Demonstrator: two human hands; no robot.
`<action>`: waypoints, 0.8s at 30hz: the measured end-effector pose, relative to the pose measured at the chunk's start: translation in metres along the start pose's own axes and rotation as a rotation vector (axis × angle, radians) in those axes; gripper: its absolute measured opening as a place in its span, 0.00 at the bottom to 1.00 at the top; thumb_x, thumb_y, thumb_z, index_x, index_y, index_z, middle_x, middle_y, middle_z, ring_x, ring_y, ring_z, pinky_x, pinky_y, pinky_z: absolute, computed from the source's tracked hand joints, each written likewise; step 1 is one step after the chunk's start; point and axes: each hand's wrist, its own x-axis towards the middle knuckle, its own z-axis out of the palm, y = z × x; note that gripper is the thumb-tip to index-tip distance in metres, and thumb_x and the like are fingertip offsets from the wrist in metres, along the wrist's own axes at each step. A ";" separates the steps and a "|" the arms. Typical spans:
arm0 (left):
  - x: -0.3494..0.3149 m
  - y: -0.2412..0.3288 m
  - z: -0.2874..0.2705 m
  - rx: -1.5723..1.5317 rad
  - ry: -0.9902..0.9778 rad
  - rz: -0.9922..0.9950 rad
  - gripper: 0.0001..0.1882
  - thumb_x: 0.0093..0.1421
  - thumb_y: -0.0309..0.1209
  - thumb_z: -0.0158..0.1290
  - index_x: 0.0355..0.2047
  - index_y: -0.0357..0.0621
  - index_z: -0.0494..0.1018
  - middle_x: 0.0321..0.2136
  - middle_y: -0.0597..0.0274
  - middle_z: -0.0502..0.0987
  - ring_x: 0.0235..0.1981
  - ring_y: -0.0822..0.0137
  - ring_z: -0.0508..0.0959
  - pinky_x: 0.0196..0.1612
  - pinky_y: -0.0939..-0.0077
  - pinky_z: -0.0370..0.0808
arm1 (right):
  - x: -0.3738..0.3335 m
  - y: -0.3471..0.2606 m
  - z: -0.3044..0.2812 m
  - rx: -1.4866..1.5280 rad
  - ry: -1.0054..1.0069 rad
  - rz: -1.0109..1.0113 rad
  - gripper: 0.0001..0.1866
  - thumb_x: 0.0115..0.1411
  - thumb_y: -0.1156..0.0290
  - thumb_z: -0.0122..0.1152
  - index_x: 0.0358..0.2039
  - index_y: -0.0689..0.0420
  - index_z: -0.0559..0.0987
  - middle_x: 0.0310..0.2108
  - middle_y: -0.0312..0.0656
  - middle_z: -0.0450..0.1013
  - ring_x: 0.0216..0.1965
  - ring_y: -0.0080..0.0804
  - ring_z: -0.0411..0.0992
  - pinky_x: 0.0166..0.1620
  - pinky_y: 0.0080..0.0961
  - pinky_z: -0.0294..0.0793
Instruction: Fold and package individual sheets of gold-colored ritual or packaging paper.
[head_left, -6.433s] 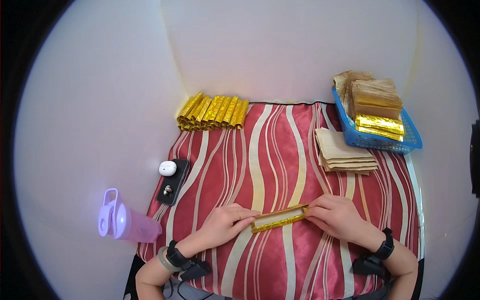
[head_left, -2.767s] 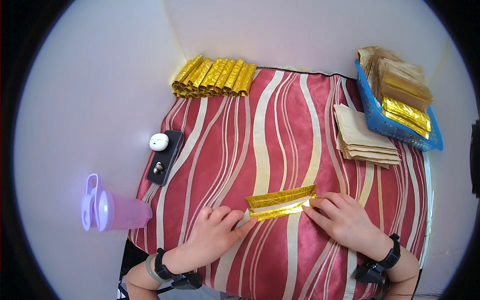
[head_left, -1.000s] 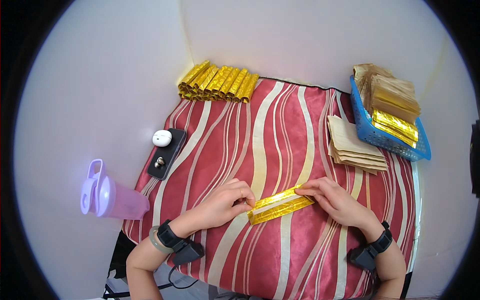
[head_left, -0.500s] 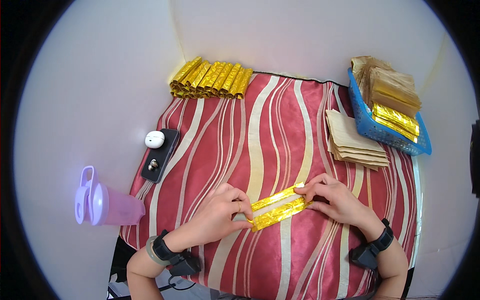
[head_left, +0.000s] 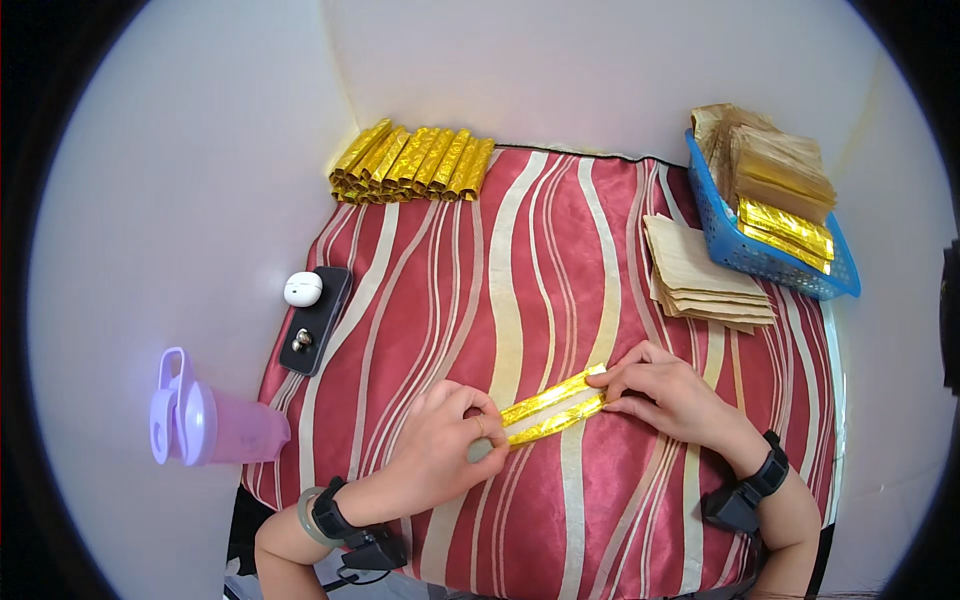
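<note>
A narrow strip of gold foil paper (head_left: 560,421) lies slantwise low over the cloth, its two long gold edges folded in along a pale band. My left hand (head_left: 442,440) pinches its left end between thumb and fingers. At the right end, the thumb and fingers of my right hand (head_left: 662,394) close on the strip. The fingertips partly hide both ends.
Rolled gold paper tubes (head_left: 410,162) are stacked at the back left. Flat tan paper sheets (head_left: 705,270) lie beside a blue basket (head_left: 715,215) of papers. At left are a phone (head_left: 326,305), a white earbud case (head_left: 303,289) and a purple shaker bottle (head_left: 235,425).
The strip has become narrower, its lower gold edge now folded further in. My left hand has tilted and curled more over its end; my right hand has barely shifted.
</note>
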 end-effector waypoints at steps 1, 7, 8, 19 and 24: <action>0.000 -0.001 0.001 -0.022 0.021 -0.003 0.05 0.50 0.31 0.64 0.26 0.49 0.78 0.38 0.69 0.72 0.45 0.63 0.70 0.46 0.65 0.65 | 0.000 -0.001 0.001 -0.015 0.030 0.001 0.05 0.57 0.70 0.65 0.34 0.56 0.79 0.41 0.35 0.80 0.41 0.35 0.72 0.45 0.31 0.74; 0.003 0.004 -0.001 -0.015 0.006 -0.044 0.05 0.53 0.31 0.63 0.26 0.47 0.78 0.36 0.69 0.73 0.44 0.63 0.70 0.46 0.66 0.65 | 0.002 0.000 0.010 -0.121 0.101 0.045 0.05 0.58 0.69 0.64 0.34 0.54 0.78 0.32 0.38 0.76 0.38 0.38 0.74 0.40 0.33 0.75; 0.003 0.004 -0.001 -0.014 0.005 -0.044 0.05 0.53 0.31 0.63 0.26 0.47 0.78 0.36 0.69 0.73 0.44 0.63 0.70 0.46 0.66 0.65 | 0.003 0.000 0.011 -0.120 0.101 0.046 0.05 0.58 0.69 0.64 0.34 0.54 0.78 0.32 0.38 0.76 0.38 0.38 0.74 0.40 0.33 0.75; 0.009 0.003 0.003 0.063 0.049 -0.051 0.08 0.49 0.28 0.64 0.23 0.46 0.73 0.33 0.67 0.74 0.40 0.61 0.72 0.44 0.67 0.67 | 0.008 -0.008 0.018 -0.257 0.197 -0.063 0.06 0.55 0.74 0.61 0.34 0.58 0.76 0.31 0.39 0.75 0.36 0.38 0.74 0.36 0.33 0.75; 0.009 0.004 0.006 0.110 0.062 -0.045 0.10 0.48 0.28 0.64 0.23 0.47 0.72 0.33 0.67 0.73 0.39 0.61 0.72 0.42 0.66 0.67 | 0.007 -0.009 0.021 -0.342 0.198 -0.097 0.07 0.54 0.75 0.60 0.35 0.59 0.75 0.31 0.39 0.74 0.37 0.37 0.73 0.37 0.32 0.75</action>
